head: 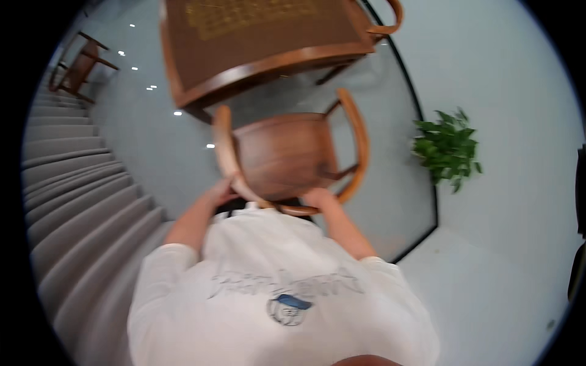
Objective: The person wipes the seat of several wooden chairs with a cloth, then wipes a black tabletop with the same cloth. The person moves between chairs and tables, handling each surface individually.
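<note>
A wooden armchair [286, 153] with a curved top rail stands right before me, its brown seat facing up and its back towards my body. My left hand [224, 190] grips the curved rail on the left side, with the fingertips at the wood. Across the back rail, towards the right, lies my right hand [317, 196], bent around it; its fingers are blurred and partly hidden. Beyond the seat is a wooden table [219, 80] with a brown top and a gold grid pattern. The chair's arm ends are close to the table's near edge.
Grey pleated curtains [87, 219] hang along the left. Another wooden chair [82, 64] stands at the far left. A curved chair arm [393, 18] shows past the table's right corner. On the right, a leafy green plant [446, 148] stands by a black strip [435, 206].
</note>
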A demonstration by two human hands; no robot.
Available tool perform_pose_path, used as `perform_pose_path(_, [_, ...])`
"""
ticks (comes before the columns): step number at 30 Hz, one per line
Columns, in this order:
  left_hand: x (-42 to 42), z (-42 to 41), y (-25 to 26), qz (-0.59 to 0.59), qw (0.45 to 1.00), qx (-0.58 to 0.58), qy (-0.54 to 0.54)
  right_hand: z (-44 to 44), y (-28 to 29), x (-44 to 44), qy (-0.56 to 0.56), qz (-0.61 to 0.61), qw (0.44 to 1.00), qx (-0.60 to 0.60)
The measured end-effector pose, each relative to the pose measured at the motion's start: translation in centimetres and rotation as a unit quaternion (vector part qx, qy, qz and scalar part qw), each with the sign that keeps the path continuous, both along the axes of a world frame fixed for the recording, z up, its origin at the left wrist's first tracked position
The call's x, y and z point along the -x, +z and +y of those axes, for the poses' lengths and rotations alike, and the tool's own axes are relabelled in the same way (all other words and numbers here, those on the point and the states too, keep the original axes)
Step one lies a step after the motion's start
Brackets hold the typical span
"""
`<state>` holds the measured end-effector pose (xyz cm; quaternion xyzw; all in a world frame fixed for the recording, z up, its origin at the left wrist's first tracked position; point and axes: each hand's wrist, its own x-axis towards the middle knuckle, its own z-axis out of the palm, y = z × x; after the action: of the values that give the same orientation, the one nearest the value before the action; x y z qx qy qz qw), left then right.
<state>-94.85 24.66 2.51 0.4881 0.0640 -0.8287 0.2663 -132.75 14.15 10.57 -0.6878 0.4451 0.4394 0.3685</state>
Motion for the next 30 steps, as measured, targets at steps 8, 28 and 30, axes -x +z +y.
perform_pose_path(8, [5.5,-3.2,5.9,-0.256,0.962,0.044,0.079,-4.0,1.4,-0.2,-0.035,-0.053,0.997,0.038])
perform_pose_path(28, [15.1,1.6,7.6,-0.528,0.834,0.062,-0.146,-4.6,2.4,-2.6,0.05,-0.089,0.994,0.038])
perform_pose_path(30, [16.1,2.1,5.9,-0.635,0.742,0.128,-0.171,-4.7,2.4,-2.9,0.046,-0.119,0.99,0.059])
